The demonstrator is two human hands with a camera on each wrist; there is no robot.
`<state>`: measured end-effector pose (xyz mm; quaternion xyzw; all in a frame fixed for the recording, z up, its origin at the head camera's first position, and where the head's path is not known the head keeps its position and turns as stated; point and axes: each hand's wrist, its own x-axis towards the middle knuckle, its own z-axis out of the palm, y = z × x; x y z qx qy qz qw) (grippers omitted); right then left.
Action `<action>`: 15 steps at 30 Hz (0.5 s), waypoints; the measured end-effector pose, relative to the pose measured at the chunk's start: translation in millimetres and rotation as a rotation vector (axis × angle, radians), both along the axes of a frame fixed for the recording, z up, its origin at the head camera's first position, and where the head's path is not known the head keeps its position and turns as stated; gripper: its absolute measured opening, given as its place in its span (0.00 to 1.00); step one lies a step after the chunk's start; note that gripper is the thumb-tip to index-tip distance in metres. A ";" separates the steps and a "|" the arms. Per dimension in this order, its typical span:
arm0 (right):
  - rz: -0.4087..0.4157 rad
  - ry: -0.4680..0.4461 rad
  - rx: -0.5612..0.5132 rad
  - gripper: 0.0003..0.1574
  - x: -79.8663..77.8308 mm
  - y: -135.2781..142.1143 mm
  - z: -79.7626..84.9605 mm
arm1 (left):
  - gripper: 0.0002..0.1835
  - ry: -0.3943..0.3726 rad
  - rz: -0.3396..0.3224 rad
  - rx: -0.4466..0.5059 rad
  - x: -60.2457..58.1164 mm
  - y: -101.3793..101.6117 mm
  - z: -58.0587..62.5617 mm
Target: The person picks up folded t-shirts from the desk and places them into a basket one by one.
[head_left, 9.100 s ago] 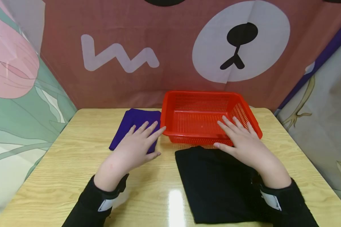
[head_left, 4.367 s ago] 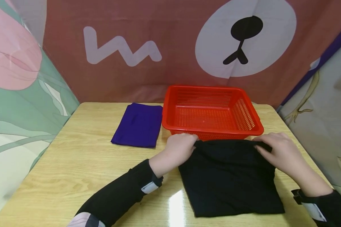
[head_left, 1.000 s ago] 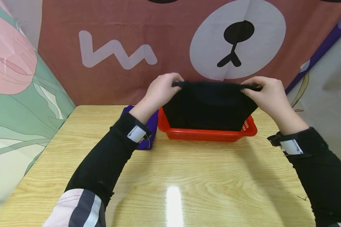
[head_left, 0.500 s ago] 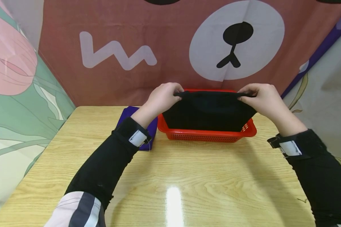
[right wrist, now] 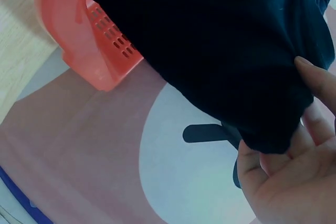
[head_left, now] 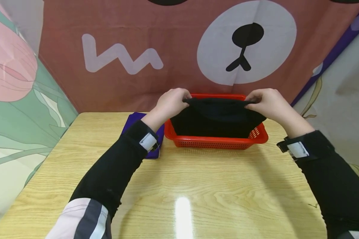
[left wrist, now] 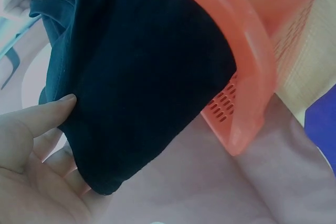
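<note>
A black folded cloth (head_left: 215, 119) hangs between both hands, its lower part down inside the red plastic basket (head_left: 212, 142). My left hand (head_left: 171, 102) pinches the cloth's upper left corner above the basket's left side. On the opposite side my right hand (head_left: 266, 103) pinches the upper right corner. The left wrist view shows the thumb (left wrist: 52, 114) on top of the fabric with the fingers beneath. A similar grip appears in the right wrist view, where the cloth (right wrist: 210, 51) droops over the hand's fingers. Most of the basket's floor is hidden behind the cloth.
A folded purple cloth (head_left: 154, 153) lies on the wooden table (head_left: 215, 189) at the basket's left, partly covered by the left forearm. Behind the table hangs a brown fabric backdrop (head_left: 122, 89) with a bear's muzzle on it, close to the basket's back rim.
The black cloth, spread on the table before, was gripped at two corners, lifted and brought over the basket. In the last second both hands lowered slightly, and more of the basket's back rim shows.
</note>
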<state>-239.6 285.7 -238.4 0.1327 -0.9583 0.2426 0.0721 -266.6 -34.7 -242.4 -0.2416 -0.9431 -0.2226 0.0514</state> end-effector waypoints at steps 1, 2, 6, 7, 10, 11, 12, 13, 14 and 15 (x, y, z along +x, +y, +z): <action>0.000 -0.013 0.003 0.11 -2.1 -0.7 0.4 | 0.11 -0.001 0.002 -0.002 -1.3 0.2 -0.1; 0.000 -0.028 0.008 0.11 -4.6 -1.3 0.8 | 0.11 0.001 0.004 -0.005 -2.6 0.4 -0.2; 0.000 -0.070 0.041 0.12 -16.3 -3.5 2.9 | 0.11 -0.002 0.014 -0.032 -9.4 2.4 -0.2; 0.000 -0.079 0.048 0.12 -19.1 -3.8 3.0 | 0.11 -0.002 0.016 -0.042 -11.2 3.2 -0.1; 0.001 -0.104 0.063 0.12 -26.8 -4.2 2.3 | 0.12 -0.017 0.019 -0.069 -16.6 5.7 0.5; 0.003 -0.109 0.068 0.12 -29.4 -4.0 1.9 | 0.12 -0.024 0.018 -0.076 -18.3 6.4 0.7; 0.005 -0.118 0.067 0.12 -31.7 -3.9 1.5 | 0.12 -0.031 0.018 -0.081 -19.9 7.1 0.8; 0.007 -0.125 0.066 0.12 -34.1 -3.8 0.8 | 0.13 -0.037 0.017 -0.086 -21.6 7.7 0.8; 0.011 -0.130 0.065 0.12 -36.4 -3.9 0.1 | 0.13 -0.043 0.018 -0.091 -23.3 7.9 0.5; 0.013 -0.134 0.064 0.11 -38.4 -4.2 -0.8 | 0.14 -0.050 0.019 -0.095 -25.0 8.0 0.2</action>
